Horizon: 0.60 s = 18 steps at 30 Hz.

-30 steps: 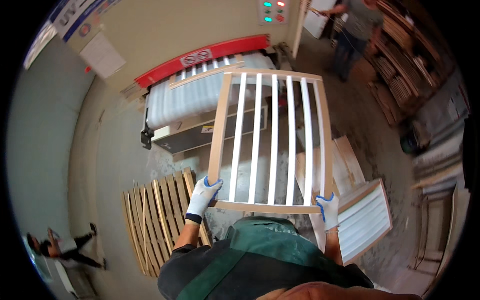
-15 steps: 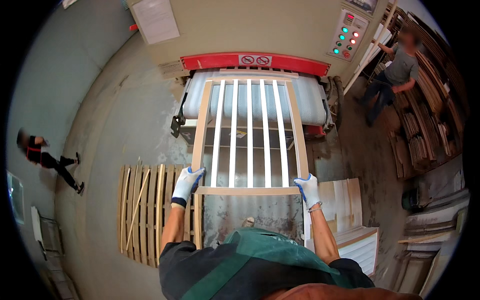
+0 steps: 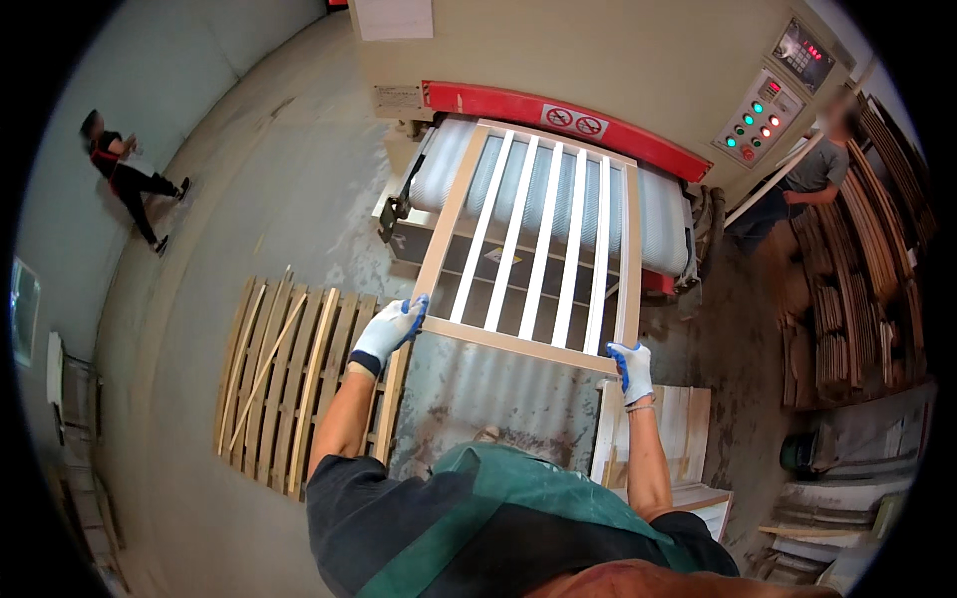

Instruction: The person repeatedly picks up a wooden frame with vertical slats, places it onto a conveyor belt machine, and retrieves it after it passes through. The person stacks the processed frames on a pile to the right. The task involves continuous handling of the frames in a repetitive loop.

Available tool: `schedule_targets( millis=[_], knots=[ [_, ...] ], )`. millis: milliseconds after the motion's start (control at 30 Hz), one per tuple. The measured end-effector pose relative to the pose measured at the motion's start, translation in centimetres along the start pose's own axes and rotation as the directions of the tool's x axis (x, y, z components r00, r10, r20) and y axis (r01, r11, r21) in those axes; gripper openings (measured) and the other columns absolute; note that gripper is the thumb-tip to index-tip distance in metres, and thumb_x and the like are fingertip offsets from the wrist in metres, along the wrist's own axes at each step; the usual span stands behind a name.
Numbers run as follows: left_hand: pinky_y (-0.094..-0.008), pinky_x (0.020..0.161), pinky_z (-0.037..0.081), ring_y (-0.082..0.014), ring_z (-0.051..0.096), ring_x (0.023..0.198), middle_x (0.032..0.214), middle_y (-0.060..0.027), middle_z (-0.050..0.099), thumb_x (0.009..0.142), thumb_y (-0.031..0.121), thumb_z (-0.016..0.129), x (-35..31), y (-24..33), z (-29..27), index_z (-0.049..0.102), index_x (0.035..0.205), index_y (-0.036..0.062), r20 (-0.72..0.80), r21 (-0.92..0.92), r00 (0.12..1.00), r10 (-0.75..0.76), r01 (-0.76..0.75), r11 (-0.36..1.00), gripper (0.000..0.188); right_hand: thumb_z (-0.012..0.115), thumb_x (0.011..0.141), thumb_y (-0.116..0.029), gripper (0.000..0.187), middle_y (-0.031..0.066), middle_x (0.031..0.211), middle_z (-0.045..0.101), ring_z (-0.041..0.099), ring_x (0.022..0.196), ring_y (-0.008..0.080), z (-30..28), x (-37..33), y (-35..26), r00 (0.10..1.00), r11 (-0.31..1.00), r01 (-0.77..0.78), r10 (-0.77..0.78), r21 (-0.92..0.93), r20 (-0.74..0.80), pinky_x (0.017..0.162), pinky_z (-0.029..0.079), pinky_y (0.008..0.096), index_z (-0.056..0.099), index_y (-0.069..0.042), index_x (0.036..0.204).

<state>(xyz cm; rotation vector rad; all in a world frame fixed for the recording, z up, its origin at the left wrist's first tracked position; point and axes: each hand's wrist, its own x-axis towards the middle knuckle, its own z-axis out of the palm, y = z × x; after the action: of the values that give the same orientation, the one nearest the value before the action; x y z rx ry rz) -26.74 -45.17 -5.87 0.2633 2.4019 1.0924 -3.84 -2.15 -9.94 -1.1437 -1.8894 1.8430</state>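
A slatted wooden frame (image 3: 518, 344), tan around the edge with several white slats, stretches from my hands to the machine's conveyor belt (image 3: 662, 224). Its far end lies over the belt, close under the red bar (image 3: 638, 138). My left hand (image 3: 392, 332), in a white and blue work glove, is closed on the near left corner. At the near right corner, my right hand (image 3: 631, 369) grips the frame in a matching glove. The fingertips of both hands are partly hidden by the wood.
A wooden pallet (image 3: 282, 374) with loose strips lies at left. White panels (image 3: 686, 424) are stacked at right. The machine carries a lit control panel (image 3: 760, 118). One person (image 3: 130, 174) is at far left, another (image 3: 819, 164) by stacked boards (image 3: 847, 279).
The frame has moved farther onto the belt, with both my hands following it forward. The whole view has turned, so the machine now appears tilted and shifted right.
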Motion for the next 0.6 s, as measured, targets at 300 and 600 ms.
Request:
schedule_targets(
  millis=[300,600],
  knots=[
    [-0.0353,0.066,0.047,-0.0211,0.058,0.063,0.07,-0.0089,0.06,0.1,0.058,0.048,1.6,0.4,0.8,0.062,0.079,0.0017,-0.069,-0.025,0.988,0.138,-0.14,0.99,0.062,0.077,0.086,-0.02,0.013,-0.0065,0.064,0.052,0.04,0.046,0.0038,-0.6,2.8,-0.8,0.995,0.991,-0.015,0.002,0.132,0.098,0.044,0.029,0.0246,0.067,-0.011,0.086],
    [-0.0383,0.074,0.05,-0.0245,0.058,0.074,0.088,-0.012,0.064,0.101,0.051,0.052,3.4,0.0,1.6,0.065,0.107,0.0,-0.118,-0.388,0.992,-0.046,-0.003,0.922,0.053,0.072,0.093,-0.02,0.021,0.0017,0.092,0.068,0.066,0.08,0.012,-1.4,3.7,1.2,0.989,0.954,-0.084,0.044,0.288,0.144,0.069,0.057,0.0311,0.07,-0.004,0.107]
  ],
)
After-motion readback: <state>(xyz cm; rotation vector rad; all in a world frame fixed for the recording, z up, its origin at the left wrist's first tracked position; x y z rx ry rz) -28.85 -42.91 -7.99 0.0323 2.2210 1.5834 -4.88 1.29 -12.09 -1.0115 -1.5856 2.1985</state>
